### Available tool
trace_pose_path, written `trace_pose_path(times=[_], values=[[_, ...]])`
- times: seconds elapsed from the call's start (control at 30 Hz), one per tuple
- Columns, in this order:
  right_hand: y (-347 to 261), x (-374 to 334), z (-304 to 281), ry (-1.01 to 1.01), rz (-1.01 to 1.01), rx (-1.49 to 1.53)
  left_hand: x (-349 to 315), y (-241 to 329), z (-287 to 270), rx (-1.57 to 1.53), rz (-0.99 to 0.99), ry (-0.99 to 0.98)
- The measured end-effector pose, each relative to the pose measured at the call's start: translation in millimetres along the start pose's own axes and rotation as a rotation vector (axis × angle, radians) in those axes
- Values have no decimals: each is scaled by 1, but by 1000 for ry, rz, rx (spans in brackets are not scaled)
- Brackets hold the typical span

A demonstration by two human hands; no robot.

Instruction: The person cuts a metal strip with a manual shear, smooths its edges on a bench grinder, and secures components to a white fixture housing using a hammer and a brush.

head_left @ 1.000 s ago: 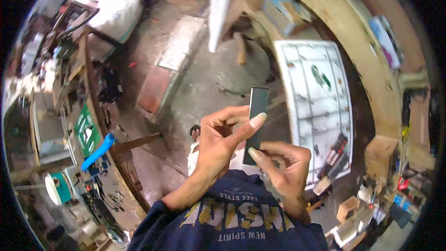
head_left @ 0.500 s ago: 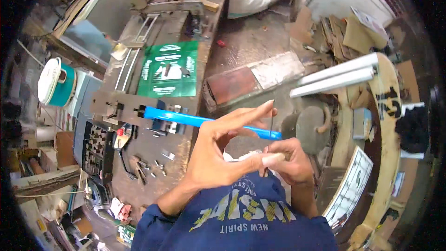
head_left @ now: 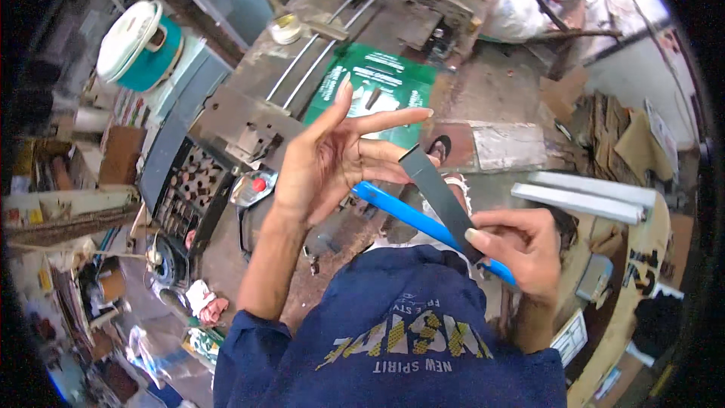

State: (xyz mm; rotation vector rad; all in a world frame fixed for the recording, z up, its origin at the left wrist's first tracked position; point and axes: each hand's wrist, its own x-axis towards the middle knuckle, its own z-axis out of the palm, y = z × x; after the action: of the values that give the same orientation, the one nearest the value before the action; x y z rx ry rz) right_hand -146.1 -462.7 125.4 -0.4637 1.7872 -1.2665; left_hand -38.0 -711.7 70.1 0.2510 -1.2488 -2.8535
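Observation:
In my right hand (head_left: 521, 245), thumb and fingers pinch one end of a dark, flat metal strip (head_left: 439, 195). The strip slants up to the left, and its far end has a small bent lip. My left hand (head_left: 332, 155) is open with fingers spread, holding nothing; its fingers reach near the strip's upper end. A long blue bar (head_left: 408, 215) runs diagonally behind the strip, above my lap. It passes behind my right hand, and what supports it cannot be seen. The green printed sheet (head_left: 423, 98) lies on the workbench beyond my left hand.
A cluttered workbench (head_left: 302, 64) stretches away ahead, with two thin metal rods. At left are an open case of small parts (head_left: 198, 174), a red-knobbed tool (head_left: 259, 184) and a teal bucket (head_left: 160, 53). White metal profiles (head_left: 581, 200) lie at right. A sandalled foot (head_left: 440, 147) shows ahead.
My hands have moved apart; the left has opened and spread its fingers. The dark strip now shows broadside in my right hand. The blue bar appears tilted more steeply, and the view has turned.

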Motion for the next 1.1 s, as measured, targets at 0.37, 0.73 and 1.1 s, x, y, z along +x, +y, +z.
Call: trace_pose_path(times=[0.37, 0.73, 1.1], values=[[-44, 54, 10, -177, 1, -228, -14, 5, -36, -97, 116, 219], [-29, 68, 27, -338, -124, -334, -28, -7, -5, 459, 131, 294], [85, 31, 72, -526, -442, -428, -208, -265, 49, 455, 460, 1859]])
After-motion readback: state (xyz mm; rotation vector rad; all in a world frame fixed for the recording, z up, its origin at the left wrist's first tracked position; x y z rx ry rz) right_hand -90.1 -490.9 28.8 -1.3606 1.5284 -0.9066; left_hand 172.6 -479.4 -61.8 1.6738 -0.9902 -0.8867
